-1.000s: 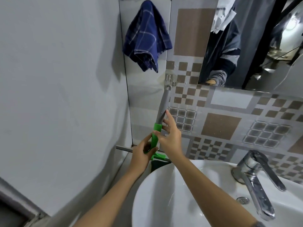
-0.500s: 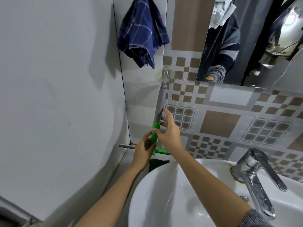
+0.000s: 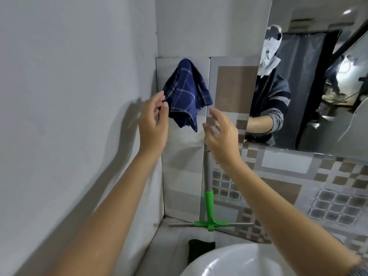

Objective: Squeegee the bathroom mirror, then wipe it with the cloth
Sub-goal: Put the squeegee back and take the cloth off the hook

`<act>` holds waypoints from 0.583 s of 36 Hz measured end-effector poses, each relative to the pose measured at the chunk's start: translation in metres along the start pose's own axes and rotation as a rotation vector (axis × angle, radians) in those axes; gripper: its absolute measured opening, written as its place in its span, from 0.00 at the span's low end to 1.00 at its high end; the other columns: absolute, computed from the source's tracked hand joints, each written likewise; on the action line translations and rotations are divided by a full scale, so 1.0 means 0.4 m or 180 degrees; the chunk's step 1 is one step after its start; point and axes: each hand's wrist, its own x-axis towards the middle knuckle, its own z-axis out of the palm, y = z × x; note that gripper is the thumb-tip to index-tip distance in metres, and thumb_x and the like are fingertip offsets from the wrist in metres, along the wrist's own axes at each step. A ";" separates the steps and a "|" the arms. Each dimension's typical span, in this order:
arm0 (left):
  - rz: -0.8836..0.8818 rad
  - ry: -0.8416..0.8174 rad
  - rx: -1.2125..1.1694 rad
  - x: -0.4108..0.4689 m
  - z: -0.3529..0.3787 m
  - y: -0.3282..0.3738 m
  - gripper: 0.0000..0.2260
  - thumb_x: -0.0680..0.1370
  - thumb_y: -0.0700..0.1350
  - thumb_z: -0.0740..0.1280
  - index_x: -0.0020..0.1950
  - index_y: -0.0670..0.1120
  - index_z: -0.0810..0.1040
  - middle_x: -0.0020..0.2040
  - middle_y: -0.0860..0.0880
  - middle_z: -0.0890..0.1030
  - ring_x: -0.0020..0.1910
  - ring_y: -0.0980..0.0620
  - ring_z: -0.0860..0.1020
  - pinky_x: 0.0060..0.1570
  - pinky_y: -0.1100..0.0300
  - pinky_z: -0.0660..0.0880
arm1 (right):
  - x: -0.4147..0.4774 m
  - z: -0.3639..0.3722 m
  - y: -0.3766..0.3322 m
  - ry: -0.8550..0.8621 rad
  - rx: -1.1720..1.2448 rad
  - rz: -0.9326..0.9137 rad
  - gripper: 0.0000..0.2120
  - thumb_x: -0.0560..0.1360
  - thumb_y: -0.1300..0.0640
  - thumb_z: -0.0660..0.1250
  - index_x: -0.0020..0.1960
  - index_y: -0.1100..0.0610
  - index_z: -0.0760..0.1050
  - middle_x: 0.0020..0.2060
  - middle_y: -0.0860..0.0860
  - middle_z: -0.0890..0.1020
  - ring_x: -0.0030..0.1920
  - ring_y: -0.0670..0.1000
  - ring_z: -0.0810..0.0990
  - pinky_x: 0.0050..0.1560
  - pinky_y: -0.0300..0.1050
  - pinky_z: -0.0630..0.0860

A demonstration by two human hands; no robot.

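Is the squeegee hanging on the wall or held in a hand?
Hanging. The squeegee hangs blade-down against the tiles, and neither the left hand nor the right hand grips it.

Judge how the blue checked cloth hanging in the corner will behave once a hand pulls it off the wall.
The blue checked cloth hangs bunched from one high point in loose folds, so it is probably floppy and will droop from wherever the left hand pinches it. It looks thin, so likely light. How it is fixed to the wall is hidden; it may snag briefly.

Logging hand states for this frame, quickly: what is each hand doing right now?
Left hand: open, empty, fingertips at the edge of the blue cloth.
Right hand: open, empty, above the hanging squeegee.
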 end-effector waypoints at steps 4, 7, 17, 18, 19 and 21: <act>0.0291 -0.0314 0.0441 0.139 0.022 0.052 0.17 0.80 0.47 0.59 0.68 0.47 0.66 0.65 0.49 0.71 0.62 0.55 0.70 0.64 0.61 0.67 | 0.137 -0.006 -0.052 0.0152 -0.0127 -0.0250 0.16 0.77 0.61 0.62 0.64 0.57 0.70 0.57 0.51 0.76 0.52 0.42 0.71 0.51 0.27 0.66; 0.0397 -0.0739 0.0816 0.197 0.040 0.063 0.19 0.80 0.49 0.58 0.70 0.50 0.63 0.68 0.51 0.67 0.65 0.55 0.66 0.65 0.59 0.64 | 0.197 0.003 -0.058 0.0143 -0.0168 -0.0220 0.16 0.77 0.60 0.61 0.64 0.56 0.70 0.56 0.52 0.76 0.52 0.46 0.72 0.53 0.37 0.71; 0.0715 -0.1291 0.1049 0.251 0.058 0.032 0.21 0.79 0.48 0.61 0.71 0.53 0.61 0.69 0.51 0.66 0.67 0.54 0.66 0.62 0.65 0.60 | 0.263 0.007 -0.055 0.0048 -0.0321 -0.0233 0.05 0.73 0.66 0.63 0.46 0.59 0.76 0.42 0.53 0.78 0.41 0.51 0.76 0.44 0.48 0.78; 0.0719 -0.1301 0.1064 0.254 0.058 0.033 0.21 0.79 0.48 0.61 0.71 0.53 0.61 0.69 0.51 0.66 0.66 0.54 0.66 0.61 0.65 0.61 | 0.271 -0.003 -0.062 0.0021 -0.0368 -0.0251 0.05 0.73 0.66 0.63 0.46 0.59 0.76 0.43 0.53 0.78 0.42 0.51 0.76 0.45 0.48 0.77; 0.0713 -0.1322 0.1084 0.255 0.056 0.036 0.21 0.78 0.47 0.61 0.71 0.53 0.61 0.69 0.51 0.66 0.66 0.54 0.67 0.60 0.65 0.61 | 0.278 -0.017 -0.072 0.0005 -0.0451 -0.0300 0.05 0.73 0.66 0.63 0.46 0.60 0.76 0.43 0.53 0.78 0.43 0.52 0.76 0.45 0.47 0.76; 0.0752 -0.1384 0.1147 0.254 0.054 0.045 0.22 0.78 0.47 0.62 0.71 0.53 0.61 0.69 0.51 0.66 0.64 0.55 0.67 0.59 0.65 0.62 | 0.291 -0.049 -0.096 -0.0036 -0.0638 -0.0435 0.05 0.73 0.66 0.62 0.45 0.60 0.76 0.43 0.53 0.78 0.43 0.53 0.76 0.44 0.46 0.74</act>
